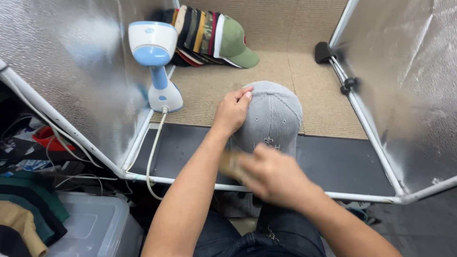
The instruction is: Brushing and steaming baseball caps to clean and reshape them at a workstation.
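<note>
Nearest the camera, over the person's dark jeans (266,238), the right hand (273,173) is blurred with motion at the front of a grey corduroy cap (273,116). Its fingers are curled around something small and tan (231,162), which looks like a brush, though the blur makes that hard to tell; it sits just at the cap's front edge, near a small pale emblem (269,141).

Just beyond, the left hand (233,110) rests on the cap's crown from the left side, fingers bent and pressed against the fabric, closed on nothing but steadying the cap. The cap lies with its crown up, across the seam between a black mat (333,162) in front and a tan woven mat (285,71) behind, inside a booth walled with silvery foil panels (71,57) on a white tube frame (366,128).

To the left of the cap, standing on the tan mat, is 1 white and blue handheld steamer (154,62), upright, its white cord (152,157) trailing down over the frame. Farther back, a row of caps (209,35) in mixed colours leans against the rear wall, a green one at the right end. On the right, a black clamp (324,51) sits on the frame.

Outside the booth at the lower left are a clear plastic bin (90,228) and folded clothes (24,214).
</note>
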